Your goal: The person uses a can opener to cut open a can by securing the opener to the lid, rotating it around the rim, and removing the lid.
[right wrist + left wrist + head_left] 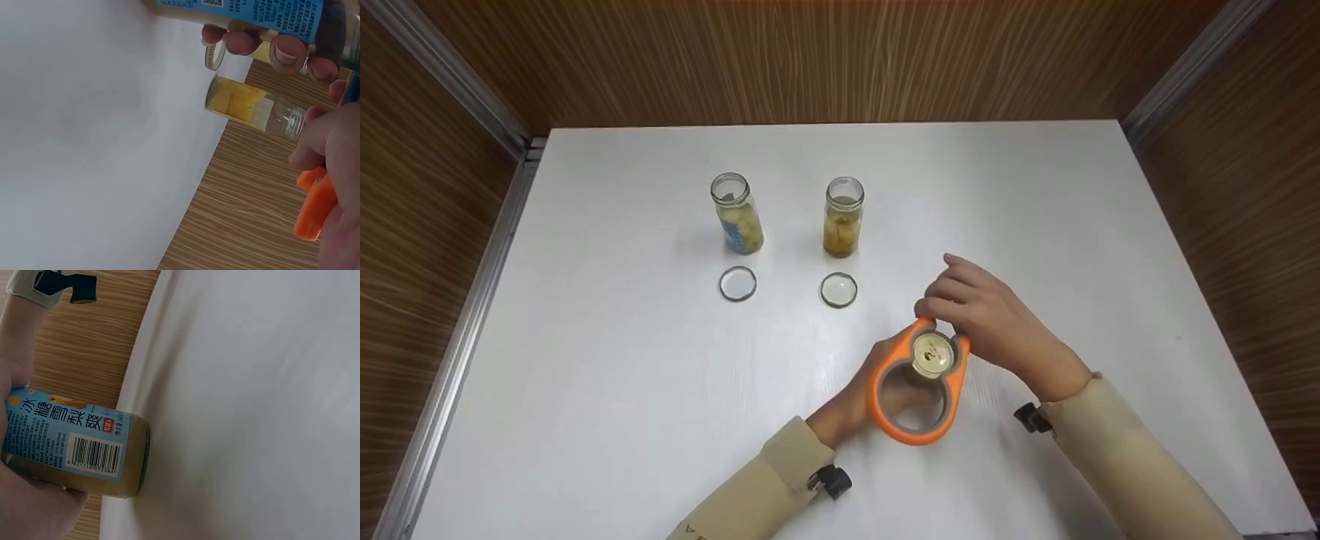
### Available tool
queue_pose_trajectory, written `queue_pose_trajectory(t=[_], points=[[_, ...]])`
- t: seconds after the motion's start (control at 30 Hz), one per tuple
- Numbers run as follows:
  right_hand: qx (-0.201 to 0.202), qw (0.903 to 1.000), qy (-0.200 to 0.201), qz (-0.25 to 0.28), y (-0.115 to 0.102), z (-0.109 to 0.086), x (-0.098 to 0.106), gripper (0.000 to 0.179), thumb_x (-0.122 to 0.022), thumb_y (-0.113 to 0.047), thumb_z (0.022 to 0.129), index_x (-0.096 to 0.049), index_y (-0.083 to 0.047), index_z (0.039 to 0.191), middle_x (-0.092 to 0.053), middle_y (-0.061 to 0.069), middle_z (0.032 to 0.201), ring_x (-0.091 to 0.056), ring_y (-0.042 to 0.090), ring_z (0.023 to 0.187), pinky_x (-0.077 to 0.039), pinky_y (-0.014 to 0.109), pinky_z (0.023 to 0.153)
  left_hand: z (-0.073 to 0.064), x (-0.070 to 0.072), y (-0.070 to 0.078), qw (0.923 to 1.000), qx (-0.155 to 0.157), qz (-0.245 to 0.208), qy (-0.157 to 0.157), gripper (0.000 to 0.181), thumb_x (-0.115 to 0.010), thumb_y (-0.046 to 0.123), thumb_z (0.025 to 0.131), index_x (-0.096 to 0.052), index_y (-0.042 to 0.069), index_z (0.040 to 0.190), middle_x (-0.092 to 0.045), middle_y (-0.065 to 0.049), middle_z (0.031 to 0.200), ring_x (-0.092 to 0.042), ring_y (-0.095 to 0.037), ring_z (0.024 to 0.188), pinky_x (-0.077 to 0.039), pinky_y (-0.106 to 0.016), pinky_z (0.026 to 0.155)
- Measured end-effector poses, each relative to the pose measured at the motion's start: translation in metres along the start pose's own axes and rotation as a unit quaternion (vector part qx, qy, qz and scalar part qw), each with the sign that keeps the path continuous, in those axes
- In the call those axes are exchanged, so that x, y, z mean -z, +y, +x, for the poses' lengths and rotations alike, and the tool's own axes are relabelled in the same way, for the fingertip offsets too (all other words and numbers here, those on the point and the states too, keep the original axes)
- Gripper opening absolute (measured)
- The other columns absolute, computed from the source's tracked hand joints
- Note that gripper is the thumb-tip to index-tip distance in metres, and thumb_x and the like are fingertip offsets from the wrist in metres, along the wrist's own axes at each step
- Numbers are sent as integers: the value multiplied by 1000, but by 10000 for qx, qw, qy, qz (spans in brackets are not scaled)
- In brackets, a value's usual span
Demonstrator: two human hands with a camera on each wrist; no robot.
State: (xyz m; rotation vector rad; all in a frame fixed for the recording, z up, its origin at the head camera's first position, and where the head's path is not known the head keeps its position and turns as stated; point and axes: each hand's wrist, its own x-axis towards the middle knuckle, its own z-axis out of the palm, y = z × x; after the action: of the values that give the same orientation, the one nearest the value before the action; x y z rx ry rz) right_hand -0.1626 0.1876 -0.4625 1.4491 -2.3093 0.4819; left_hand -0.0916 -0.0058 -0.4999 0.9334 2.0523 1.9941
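Note:
My left hand (859, 396) grips a glass jar with a blue label (79, 436), mostly hidden from above by an orange jar opener (915, 438). The jar's gold lid (932, 355) shows within the narrow end of the opener, and the wide loop lies towards me. With curled fingers, my right hand (986, 319) holds the opener at that narrow end. In the right wrist view, left-hand fingertips (287, 53) wrap the jar, and the orange handle (315, 211) pokes out below the right hand.
Two lidless glass jars stand further back: one with a blue label (741, 229), one with amber contents (841, 232). A loose lid (738, 283) lies before the first, another lid (838, 290) before the second. Wood-grain panels (825, 60) border the white table (585, 315).

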Motion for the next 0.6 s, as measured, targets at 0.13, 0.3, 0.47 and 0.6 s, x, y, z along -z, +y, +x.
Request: queue_pose_trajectory(t=[0.13,0.3,0.47,0.6], points=[[52,9999,46,111,-1,1,2,44,-66,23,72,-66,-16,92,-65,-3,88,-57,21,91,-42,54,108,-2,1,0,9998,34,-183,-88,48,-78,6,85,-55,7,127,-67,-2,114,-60,-6,102,-51,-26,94],[57,9998,115,177,-2,4,6,42,-66,22,73,-67,-15,92,-65,-3,87,-57,21,91,-41,54,108,-3,2,2,9992,-9,-367,-137,51,-76,6,86,-54,10,132,-65,1,116,-59,-6,105,-49,-27,96],[11,9998,95,160,-3,6,9,40,-69,20,74,-67,-16,92,-65,-1,88,-57,21,91,-41,54,109,-3,3,4,9983,162,-501,-262,51,-73,10,89,-53,14,136,-64,4,124,-59,-7,110,-48,-28,100],[-37,9999,100,136,-3,4,10,40,-70,20,73,-67,-15,91,-65,-1,88,-57,21,91,-41,54,108,-3,-1,-5,9989,280,-348,-158,53,-75,15,89,-52,13,137,-63,6,125,-59,-6,110,-48,-27,99]])
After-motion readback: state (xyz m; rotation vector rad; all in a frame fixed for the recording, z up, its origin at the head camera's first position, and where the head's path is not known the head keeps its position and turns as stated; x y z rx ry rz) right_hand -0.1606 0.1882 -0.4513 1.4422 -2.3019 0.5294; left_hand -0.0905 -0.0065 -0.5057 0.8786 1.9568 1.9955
